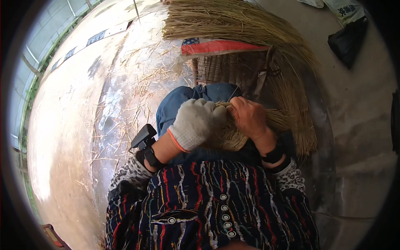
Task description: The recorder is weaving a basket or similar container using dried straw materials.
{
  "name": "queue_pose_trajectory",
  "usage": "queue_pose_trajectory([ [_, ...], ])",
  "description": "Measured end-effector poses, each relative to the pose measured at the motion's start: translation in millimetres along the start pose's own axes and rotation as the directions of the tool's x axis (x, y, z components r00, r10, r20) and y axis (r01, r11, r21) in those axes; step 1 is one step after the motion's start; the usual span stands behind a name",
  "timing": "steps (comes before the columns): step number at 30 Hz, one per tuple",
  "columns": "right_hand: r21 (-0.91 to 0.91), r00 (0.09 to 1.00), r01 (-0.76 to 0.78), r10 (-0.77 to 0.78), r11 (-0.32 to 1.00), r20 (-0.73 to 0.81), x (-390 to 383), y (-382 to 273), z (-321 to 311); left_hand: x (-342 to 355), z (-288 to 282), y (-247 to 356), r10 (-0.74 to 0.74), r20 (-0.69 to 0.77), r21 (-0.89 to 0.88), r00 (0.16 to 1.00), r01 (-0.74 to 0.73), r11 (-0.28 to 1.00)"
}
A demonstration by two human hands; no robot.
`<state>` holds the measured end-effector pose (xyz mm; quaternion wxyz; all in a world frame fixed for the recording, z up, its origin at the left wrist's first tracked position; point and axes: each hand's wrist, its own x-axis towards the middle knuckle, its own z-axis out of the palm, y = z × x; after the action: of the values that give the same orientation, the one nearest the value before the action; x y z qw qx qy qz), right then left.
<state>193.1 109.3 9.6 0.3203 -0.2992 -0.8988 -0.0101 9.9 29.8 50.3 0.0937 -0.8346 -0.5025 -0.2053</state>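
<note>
Above blue trousers point(171, 106), close to each other: left hand point(198, 121) in a pale glove point(187, 135) with orange cuff, and bare right hand point(248, 117). Under and between both, just over the trousers, a piece of bound straw point(234, 141). Right thumb and fingers pinching the straw at its upper edge; left fingers bent over its other part, fingertips hidden, therefore not possible to tell surely their grip. Beyond the right hand, long straw stalks point(300, 112). Farther ahead, a thick straw bundle point(233, 18), with a red sack point(225, 46) along its near edge. On the left, scattered straw bits point(146, 85).
</note>
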Motion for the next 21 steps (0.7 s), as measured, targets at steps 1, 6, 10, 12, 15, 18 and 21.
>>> queue_pose_trajectory([
  [1,-0.001,1.000,-0.002,0.002,1.000,0.000,0.3,-0.8,0.7,-3.4,7.9,-0.5,0.052,-0.038,0.089,0.998,-0.048,0.995],
  [6,0.000,0.995,-0.087,0.087,0.996,-0.039,1.1,-3.8,2.9,-4.7,2.5,-2.1,0.074,-0.070,0.031,0.995,-0.072,0.997],
  [10,-0.004,0.996,-0.056,0.056,0.998,-0.064,3.3,-7.3,1.6,-9.9,-18.6,-17.0,-0.064,-0.183,-0.298,0.981,0.007,0.955],
  [12,0.019,0.997,-0.032,0.034,0.999,-0.075,3.2,-7.9,2.3,-14.1,-11.6,-35.3,-0.199,-0.293,-0.407,0.935,0.066,0.911],
  [15,0.030,0.997,-0.032,0.034,0.999,-0.067,1.0,-5.9,5.1,-1.2,-2.0,-47.3,-0.619,-0.006,-0.759,0.786,0.399,0.515],
  [18,0.069,0.997,0.017,-0.011,0.998,-0.078,8.0,-11.8,3.1,5.8,20.2,-64.4,-0.550,0.323,-0.855,0.770,0.487,0.180],
  [21,0.092,0.995,0.061,-0.053,0.994,-0.087,12.8,-11.4,3.2,16.6,36.8,-68.6,0.134,-0.041,-0.436,0.990,-0.138,0.889],
])
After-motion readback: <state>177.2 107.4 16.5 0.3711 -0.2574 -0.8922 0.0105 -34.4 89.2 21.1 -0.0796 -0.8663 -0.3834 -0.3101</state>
